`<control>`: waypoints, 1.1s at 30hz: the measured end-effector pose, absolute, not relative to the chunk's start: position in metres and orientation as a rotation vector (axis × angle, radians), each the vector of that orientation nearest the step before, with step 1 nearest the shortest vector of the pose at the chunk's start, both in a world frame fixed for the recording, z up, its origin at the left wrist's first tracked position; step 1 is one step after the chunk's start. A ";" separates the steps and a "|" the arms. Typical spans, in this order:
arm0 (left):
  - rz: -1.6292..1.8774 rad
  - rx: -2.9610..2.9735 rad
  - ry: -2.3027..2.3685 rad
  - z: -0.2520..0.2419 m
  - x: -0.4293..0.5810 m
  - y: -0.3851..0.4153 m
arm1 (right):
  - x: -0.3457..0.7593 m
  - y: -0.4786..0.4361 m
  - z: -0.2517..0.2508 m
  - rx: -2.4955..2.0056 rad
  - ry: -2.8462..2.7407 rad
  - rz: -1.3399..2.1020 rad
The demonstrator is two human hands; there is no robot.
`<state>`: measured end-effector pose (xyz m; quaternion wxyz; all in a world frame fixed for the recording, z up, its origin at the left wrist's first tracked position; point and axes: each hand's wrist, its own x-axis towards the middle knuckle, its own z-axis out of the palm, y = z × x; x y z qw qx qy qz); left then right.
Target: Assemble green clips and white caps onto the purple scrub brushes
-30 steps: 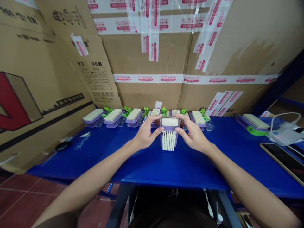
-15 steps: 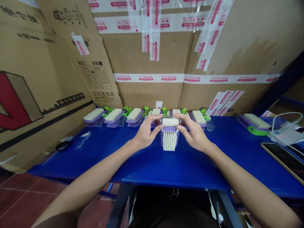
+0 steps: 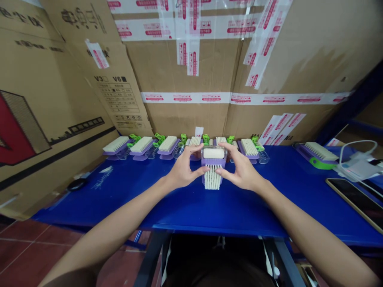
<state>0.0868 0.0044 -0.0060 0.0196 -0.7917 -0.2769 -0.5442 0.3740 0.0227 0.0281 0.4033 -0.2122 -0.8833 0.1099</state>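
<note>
Both of my hands grip one purple scrub brush over the middle of the blue table. It stands on end, white bristles facing me, with a clear compartment holding a white bar on top. My left hand pinches its left side. My right hand pinches its right side, thumb on the bristles. Behind them a row of several like brushes with green clips lies along the cardboard wall.
Taped cardboard boxes wall off the back and left. Another purple and green brush lies at the right, beside a white charger with cable and a phone. A small black object sits at the table's left end.
My thumbs have slid down from the purple edge onto the bristles. The brush stays in the same place, held upright between both hands.
</note>
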 end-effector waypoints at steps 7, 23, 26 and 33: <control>-1.689 -2.417 -0.853 0.002 0.087 0.003 | 0.373 0.021 0.034 -0.493 -2.192 0.285; -1.690 -2.379 -0.844 0.002 0.090 0.004 | 0.373 0.025 0.031 -0.536 -2.180 0.299; -1.689 -2.376 -0.825 0.003 0.091 0.003 | 0.374 0.025 0.031 -0.548 -2.182 0.294; -1.637 -2.398 -0.836 0.004 0.089 0.001 | 0.373 0.025 0.028 -0.542 -2.181 0.270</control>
